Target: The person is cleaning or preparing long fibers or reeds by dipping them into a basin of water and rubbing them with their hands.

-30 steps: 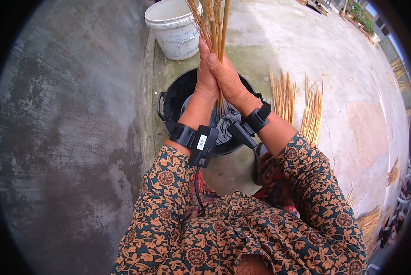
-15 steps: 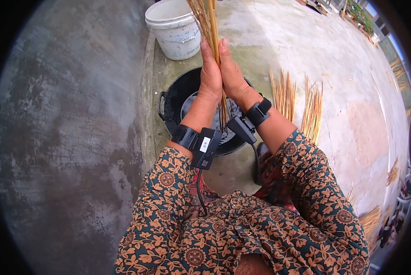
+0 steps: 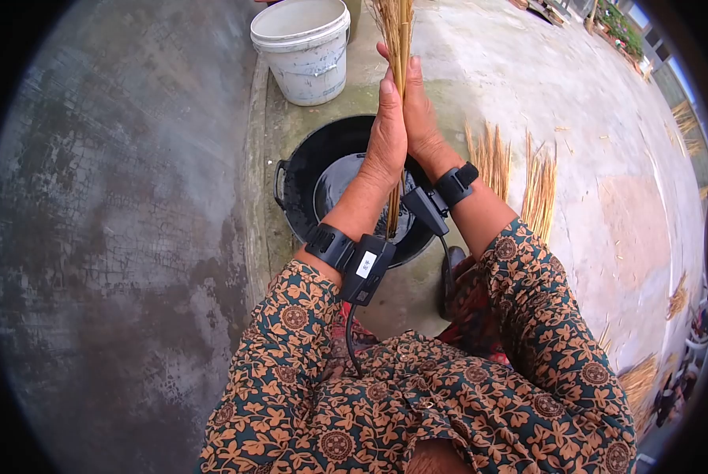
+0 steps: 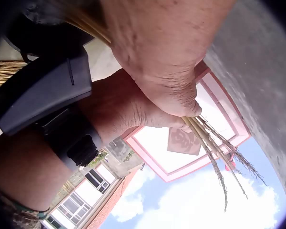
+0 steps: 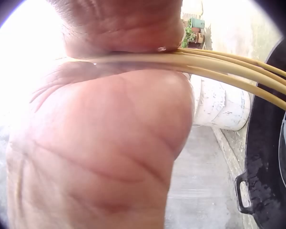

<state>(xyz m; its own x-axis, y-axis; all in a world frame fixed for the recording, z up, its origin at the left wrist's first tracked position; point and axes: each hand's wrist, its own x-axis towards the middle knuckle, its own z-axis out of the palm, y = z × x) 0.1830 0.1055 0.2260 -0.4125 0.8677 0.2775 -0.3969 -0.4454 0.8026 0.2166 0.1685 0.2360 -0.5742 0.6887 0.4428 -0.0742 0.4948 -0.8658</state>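
A bundle of dry straw stalks point(image 3: 402, 39) stands upright between the two palms, its lower ends hanging over a black tub point(image 3: 297, 170) holding dark liquid. My left hand point(image 3: 388, 130) and my right hand point(image 3: 422, 114) press flat against the stalks from either side, fingers pointing up. In the left wrist view the feathery stalk tips point(image 4: 219, 152) stick out past the left hand point(image 4: 157, 62). The right wrist view shows several smooth stalks point(image 5: 229, 69) squeezed between the palms, with the right palm point(image 5: 109, 143) close to the camera.
A white bucket point(image 3: 306, 67) stands behind the tub, beside a low concrete edge. Two straw bundles point(image 3: 490, 166) point(image 3: 538, 189) lie right of the tub, with more straw point(image 3: 638, 383) at the far right. A grey surface point(image 3: 125, 237) fills the left side.
Both hands and the stalks have shifted right. The left hand has slid relative to the right one, and the palms have changed which is farther forward. The tub and bucket have stayed put.
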